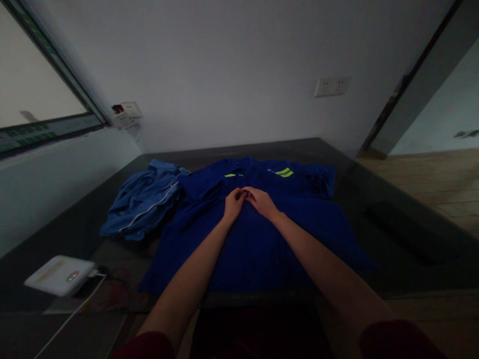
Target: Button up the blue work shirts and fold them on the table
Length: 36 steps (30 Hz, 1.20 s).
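Note:
A dark blue work shirt (262,239) with yellow-green stripes on its chest is spread flat on the dark table, its collar toward the wall. Over the middle of its front, my left hand (234,202) and my right hand (261,200) meet, fingertips almost touching. Both are closed in a pinch on the shirt's front, around its centre line. Whether a button sits between the fingers is too small and dark to tell. The shirt's sleeves lie bunched at either side.
A crumpled lighter blue garment (144,202) with white piping lies left of the shirt. At the front left is a white box-like device (62,275) with a cable. A dark flat object (409,232) rests on the right of the table (359,187). Wall sockets (332,86) are behind.

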Tool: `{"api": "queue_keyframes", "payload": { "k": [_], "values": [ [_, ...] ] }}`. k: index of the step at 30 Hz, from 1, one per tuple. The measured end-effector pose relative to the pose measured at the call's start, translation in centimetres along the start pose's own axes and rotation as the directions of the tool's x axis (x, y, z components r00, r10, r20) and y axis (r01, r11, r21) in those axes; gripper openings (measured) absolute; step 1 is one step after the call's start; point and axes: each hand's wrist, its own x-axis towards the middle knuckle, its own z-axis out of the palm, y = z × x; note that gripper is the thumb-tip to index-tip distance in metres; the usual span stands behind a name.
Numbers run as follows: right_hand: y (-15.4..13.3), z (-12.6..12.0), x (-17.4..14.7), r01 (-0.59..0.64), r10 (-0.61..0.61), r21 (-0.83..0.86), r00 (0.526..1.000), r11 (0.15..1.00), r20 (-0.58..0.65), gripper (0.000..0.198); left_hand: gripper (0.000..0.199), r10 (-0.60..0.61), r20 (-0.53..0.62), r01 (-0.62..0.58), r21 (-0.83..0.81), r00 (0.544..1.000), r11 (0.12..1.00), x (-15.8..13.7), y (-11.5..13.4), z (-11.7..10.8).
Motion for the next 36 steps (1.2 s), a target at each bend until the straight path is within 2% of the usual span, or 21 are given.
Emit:
{"api": "queue_keyframes", "payload": {
  "k": [5, 8, 14, 18, 29, 34, 36],
  "values": [
    [0.01, -0.06, -0.09, -0.037, 0.034, -0.044, 0.998, 0.998, -0.057, 0.019, 0.013, -0.036, 0.011, 0.037, -0.088, 0.999, 0.995, 0.22, -0.03, -0.21],
    [0.16, -0.06, -0.12, -0.018, 0.012, -0.081, 0.997, 0.997, -0.073, 0.009, 0.014, -0.089, 0.011, 0.089, -0.147, 0.996, 0.985, 0.46, -0.3, -0.25],
    [0.2, -0.23, -0.2, 0.028, -0.04, -0.194, 0.997, 0.981, -0.059, 0.013, 0.016, -0.143, 0.048, 0.15, -0.198, 0.988, 0.969, 0.72, -0.64, -0.3],
    [-0.04, -0.43, -0.23, 0.045, -0.057, -0.235, 0.997, 0.971, -0.044, 0.017, 0.018, -0.124, 0.049, 0.132, -0.204, 0.991, 0.97, 0.62, -0.44, -0.41],
    [-0.14, -0.41, -0.07, 0.013, -0.021, -0.139, 0.998, 0.99, -0.054, 0.016, 0.019, -0.108, 0.046, 0.115, -0.177, 0.993, 0.977, 0.39, -0.2, -0.63],
    [-0.43, -0.36, -0.01, -0.001, -0.009, -0.132, 0.997, 0.991, -0.075, 0.012, 0.016, -0.051, 0.032, 0.055, -0.147, 0.998, 0.988, 0.41, -0.39, -0.38],
    [-0.57, -0.46, 0.02, 0.002, -0.015, -0.136, 0.995, 0.991, -0.097, 0.021, 0.017, -0.031, 0.053, 0.037, -0.113, 0.998, 0.993, 0.34, -0.38, -0.24]
  ]
}}
